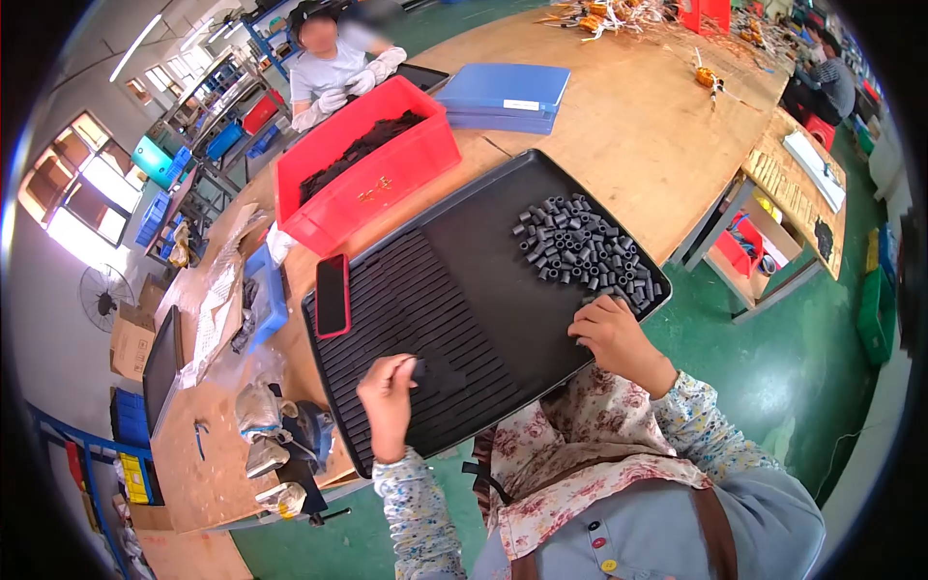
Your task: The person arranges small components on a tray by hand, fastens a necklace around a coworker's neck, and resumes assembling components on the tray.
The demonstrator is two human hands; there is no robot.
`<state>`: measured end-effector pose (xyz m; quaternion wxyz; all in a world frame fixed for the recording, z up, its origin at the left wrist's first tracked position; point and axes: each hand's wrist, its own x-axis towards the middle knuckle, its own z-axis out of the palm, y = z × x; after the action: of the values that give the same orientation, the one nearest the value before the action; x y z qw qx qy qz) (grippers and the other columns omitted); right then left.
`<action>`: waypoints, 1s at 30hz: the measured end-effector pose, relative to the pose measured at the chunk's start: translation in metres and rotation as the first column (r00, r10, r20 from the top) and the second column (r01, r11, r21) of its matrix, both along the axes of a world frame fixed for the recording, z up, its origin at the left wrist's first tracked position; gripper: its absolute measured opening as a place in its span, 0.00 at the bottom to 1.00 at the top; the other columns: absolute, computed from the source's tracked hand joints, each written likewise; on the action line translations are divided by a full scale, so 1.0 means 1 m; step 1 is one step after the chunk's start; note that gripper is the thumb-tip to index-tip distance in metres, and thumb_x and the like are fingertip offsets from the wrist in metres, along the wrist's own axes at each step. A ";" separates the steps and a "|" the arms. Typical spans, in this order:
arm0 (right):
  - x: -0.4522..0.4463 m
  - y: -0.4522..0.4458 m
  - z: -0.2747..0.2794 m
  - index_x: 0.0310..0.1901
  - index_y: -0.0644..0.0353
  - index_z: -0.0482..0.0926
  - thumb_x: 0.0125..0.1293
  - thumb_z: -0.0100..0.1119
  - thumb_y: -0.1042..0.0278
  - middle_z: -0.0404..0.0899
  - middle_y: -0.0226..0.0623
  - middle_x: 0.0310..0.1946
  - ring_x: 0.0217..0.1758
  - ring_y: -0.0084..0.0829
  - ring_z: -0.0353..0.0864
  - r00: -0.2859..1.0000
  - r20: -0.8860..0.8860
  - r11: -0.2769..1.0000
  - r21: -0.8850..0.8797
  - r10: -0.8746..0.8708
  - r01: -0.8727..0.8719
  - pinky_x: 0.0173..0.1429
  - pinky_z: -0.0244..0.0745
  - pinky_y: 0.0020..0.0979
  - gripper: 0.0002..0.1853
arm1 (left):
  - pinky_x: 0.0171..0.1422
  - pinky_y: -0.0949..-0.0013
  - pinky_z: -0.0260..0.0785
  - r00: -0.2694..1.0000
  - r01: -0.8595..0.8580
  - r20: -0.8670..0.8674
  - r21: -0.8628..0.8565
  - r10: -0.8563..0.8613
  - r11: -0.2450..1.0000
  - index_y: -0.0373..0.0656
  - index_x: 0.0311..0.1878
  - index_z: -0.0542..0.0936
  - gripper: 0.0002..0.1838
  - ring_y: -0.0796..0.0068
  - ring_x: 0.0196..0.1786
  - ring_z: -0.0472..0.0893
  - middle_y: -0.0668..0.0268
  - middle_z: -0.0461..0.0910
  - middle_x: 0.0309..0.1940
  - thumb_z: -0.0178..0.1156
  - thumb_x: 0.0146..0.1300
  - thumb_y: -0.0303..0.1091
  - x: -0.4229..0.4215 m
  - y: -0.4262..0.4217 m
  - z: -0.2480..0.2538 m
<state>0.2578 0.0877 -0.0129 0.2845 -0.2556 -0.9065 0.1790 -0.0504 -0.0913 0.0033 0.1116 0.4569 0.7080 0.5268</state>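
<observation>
A large black tray (464, 248) lies before me, with ridges on its left part and a smooth right part. Small black tubes (570, 244) are heaped at its right end. My left hand (389, 387), its fingers pinched, holds a small black piece (419, 369) above the ridges. At the lower edge of the heap is my right hand (611, 333), fingers curled together; what they hold, if anything, is hidden. A phone in a red case (333, 296) rests on the tray's left side.
Behind the tray stand a red bin (367, 164) of dark pieces and blue folders (505, 89). A gloved person (333, 68) sits across the table (628, 126). A clamp-like tool (304, 435) is at the lower left.
</observation>
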 end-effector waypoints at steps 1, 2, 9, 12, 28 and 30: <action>0.002 0.003 -0.003 0.37 0.54 0.82 0.47 0.63 0.82 0.78 0.26 0.42 0.51 0.33 0.71 0.994 0.084 0.997 0.032 0.065 -0.068 0.51 0.65 0.36 0.14 | 0.30 0.78 0.71 0.993 0.021 -0.113 -0.033 -0.025 0.999 0.35 0.40 0.84 0.04 0.82 0.26 0.78 0.64 0.83 0.34 0.64 0.62 0.22 0.003 0.003 -0.003; 0.002 0.007 -0.005 0.37 0.54 0.82 0.46 0.63 0.82 0.78 0.25 0.43 0.51 0.33 0.71 0.977 0.168 0.988 0.060 0.127 -0.139 0.51 0.66 0.35 0.15 | 0.30 0.79 0.72 0.973 0.037 -0.223 -0.070 -0.052 0.997 0.35 0.40 0.84 0.05 0.83 0.27 0.78 0.64 0.83 0.34 0.65 0.61 0.20 0.006 0.005 -0.004; -0.002 0.014 0.013 0.36 0.52 0.76 0.48 0.64 0.80 0.75 0.24 0.37 0.48 0.33 0.70 0.927 0.274 0.963 0.014 0.256 -0.270 0.50 0.64 0.32 0.13 | 0.34 0.77 0.76 0.996 0.049 -0.081 0.054 -0.045 0.997 0.36 0.40 0.83 0.06 0.80 0.33 0.82 0.60 0.84 0.42 0.66 0.59 0.19 0.028 0.004 0.009; -0.009 0.008 0.010 0.35 0.51 0.76 0.52 0.65 0.78 0.74 0.25 0.35 0.47 0.33 0.70 0.939 0.235 0.964 0.017 0.252 -0.264 0.50 0.64 0.33 0.11 | 0.32 0.77 0.75 0.957 0.063 0.272 0.148 -0.102 0.987 0.34 0.38 0.77 0.04 0.79 0.32 0.81 0.55 0.83 0.44 0.62 0.63 0.18 0.041 -0.002 0.007; -0.039 -0.048 0.011 0.40 0.62 0.79 0.64 0.66 0.75 0.79 0.24 0.33 0.38 0.14 0.76 0.833 -0.551 0.254 -0.812 -0.040 -0.525 0.44 0.73 0.21 0.05 | 0.36 0.79 0.72 0.650 0.371 0.688 0.085 -0.324 0.925 0.32 0.39 0.81 0.11 0.84 0.32 0.79 0.64 0.84 0.35 0.73 0.56 0.25 0.113 -0.009 -0.027; -0.043 -0.056 0.006 0.40 0.63 0.78 0.66 0.65 0.75 0.79 0.25 0.33 0.36 0.15 0.76 0.809 -0.587 0.175 -0.797 0.004 -0.579 0.43 0.73 0.21 0.05 | 0.35 0.79 0.72 0.662 0.395 0.690 0.012 -0.294 0.918 0.32 0.39 0.82 0.10 0.82 0.32 0.80 0.62 0.84 0.35 0.72 0.56 0.24 0.112 -0.009 -0.033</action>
<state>0.2150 0.0315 -0.0066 0.2290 -0.1369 -0.5361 0.8009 0.0612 -0.1007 -0.0300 0.4914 0.3495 0.5528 0.5751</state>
